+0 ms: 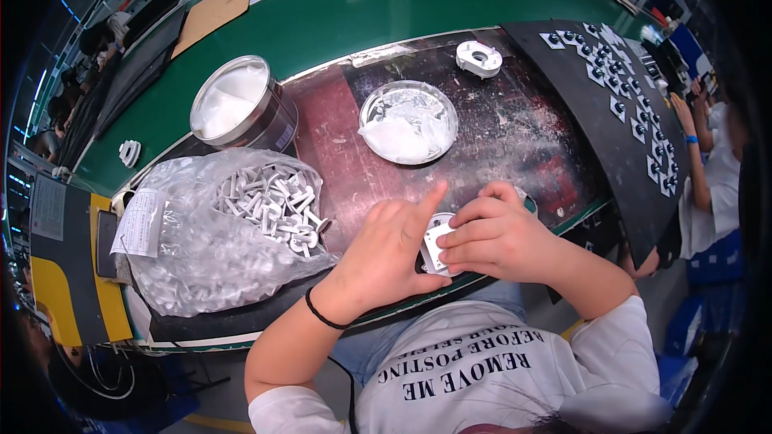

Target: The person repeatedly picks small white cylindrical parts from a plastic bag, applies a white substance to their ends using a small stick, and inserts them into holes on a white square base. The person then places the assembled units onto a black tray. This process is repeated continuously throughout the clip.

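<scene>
At the table's near edge, a small white plastic part with holes in its flat face sits between my hands. My left hand holds it from the left, thumb along its near edge and index finger stretched away from me. From the right, my right hand presses its bent fingertips onto the part's face. The underside of the part is hidden. Just beyond my right hand shows a small greenish object, too covered to name. Ahead lies a round metal lid carrying white paste.
To the left, a clear plastic bag spills white plastic pegs near an open tin of white paste. A white oval housing stands far right. Several small white pieces with black knobs cover a black mat. A co-worker's arm shows beyond.
</scene>
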The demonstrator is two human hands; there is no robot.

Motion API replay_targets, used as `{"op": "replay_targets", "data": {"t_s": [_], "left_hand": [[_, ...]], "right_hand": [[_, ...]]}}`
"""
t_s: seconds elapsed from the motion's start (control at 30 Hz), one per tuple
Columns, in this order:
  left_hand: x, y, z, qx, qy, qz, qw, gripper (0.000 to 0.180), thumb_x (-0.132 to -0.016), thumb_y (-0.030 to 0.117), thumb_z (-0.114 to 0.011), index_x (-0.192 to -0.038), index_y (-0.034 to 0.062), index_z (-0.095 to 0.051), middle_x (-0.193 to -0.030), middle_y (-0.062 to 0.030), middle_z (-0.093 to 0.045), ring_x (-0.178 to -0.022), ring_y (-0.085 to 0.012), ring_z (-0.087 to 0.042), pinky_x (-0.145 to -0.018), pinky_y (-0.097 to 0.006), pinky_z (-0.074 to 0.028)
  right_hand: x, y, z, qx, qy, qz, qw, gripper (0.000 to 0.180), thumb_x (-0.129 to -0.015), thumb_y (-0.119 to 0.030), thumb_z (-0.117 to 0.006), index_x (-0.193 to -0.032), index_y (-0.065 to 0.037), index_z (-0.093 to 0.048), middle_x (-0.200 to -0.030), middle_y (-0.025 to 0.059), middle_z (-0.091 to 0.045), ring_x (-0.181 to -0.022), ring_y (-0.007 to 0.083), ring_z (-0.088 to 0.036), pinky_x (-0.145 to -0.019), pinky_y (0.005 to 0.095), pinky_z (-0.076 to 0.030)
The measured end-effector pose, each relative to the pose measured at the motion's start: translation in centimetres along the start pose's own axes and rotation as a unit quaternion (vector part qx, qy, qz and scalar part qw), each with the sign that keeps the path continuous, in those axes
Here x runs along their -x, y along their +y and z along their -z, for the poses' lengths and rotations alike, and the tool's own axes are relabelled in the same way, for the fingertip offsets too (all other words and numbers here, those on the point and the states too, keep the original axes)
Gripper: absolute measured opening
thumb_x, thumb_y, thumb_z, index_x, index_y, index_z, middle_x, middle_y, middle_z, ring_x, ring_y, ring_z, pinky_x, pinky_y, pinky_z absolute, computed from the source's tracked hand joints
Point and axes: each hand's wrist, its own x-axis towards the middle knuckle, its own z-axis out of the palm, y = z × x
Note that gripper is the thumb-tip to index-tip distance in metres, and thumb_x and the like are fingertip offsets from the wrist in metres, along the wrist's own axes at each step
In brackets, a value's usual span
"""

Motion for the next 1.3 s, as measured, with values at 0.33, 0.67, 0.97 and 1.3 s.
{"op": "replay_targets", "data": {"t_s": [0.33,0.67,0.97,1.3], "left_hand": [[-0.1,0.5,0.1,-0.020,0.015,0.003,1.000,0.108,-0.055,0.026,-0.084,-0.142,0.0039,-0.023,-0.109,-0.0109,-0.058,-0.097,-0.0308,-0.051,-0.088,-0.042,-0.037],[0.0,0.5,5.3,-0.067,0.029,0.003,0.997,0.066,-0.062,0.024,-0.078,-0.121,0.0039,-0.054,-0.102,-0.0131,-0.061,-0.099,-0.0316,-0.055,-0.087,-0.041,-0.042],[3.5,-4.7,8.0,-0.236,0.069,0.248,0.937,0.019,-0.071,0.013,-0.068,-0.090,0.0063,-0.068,-0.083,-0.0104,-0.064,-0.086,-0.0303,-0.059,-0.076,-0.038,-0.047],[2.5,-3.6,8.4,-0.184,0.178,0.143,0.956,0.008,-0.076,0.009,-0.063,-0.082,0.0035,-0.064,-0.079,-0.0112,-0.061,-0.081,-0.0302,-0.058,-0.073,-0.037,-0.048]], "right_hand": [[1.0,0.0,-0.6,0.015,0.019,-0.012,1.000,0.022,-0.074,-0.024,-0.072,-0.094,-0.017,-0.068,-0.101,-0.0078,-0.066,-0.098,0.0123,-0.058,-0.091,0.0419,-0.035],[4.3,0.5,0.0,-0.035,0.201,-0.056,0.977,0.018,-0.075,-0.017,-0.070,-0.093,-0.013,-0.069,-0.101,0.0036,-0.065,-0.100,0.0248,-0.058,-0.091,0.0419,-0.037],[5.7,1.0,-1.3,-0.057,0.249,-0.096,0.962,0.017,-0.070,-0.005,-0.066,-0.087,-0.005,-0.067,-0.087,0.0064,-0.065,-0.086,0.0272,-0.060,-0.077,0.0385,-0.045],[5.5,0.6,0.0,-0.059,0.269,-0.077,0.958,0.015,-0.070,-0.004,-0.065,-0.085,-0.003,-0.066,-0.081,0.0072,-0.064,-0.080,0.0274,-0.061,-0.072,0.0383,-0.046]]}}
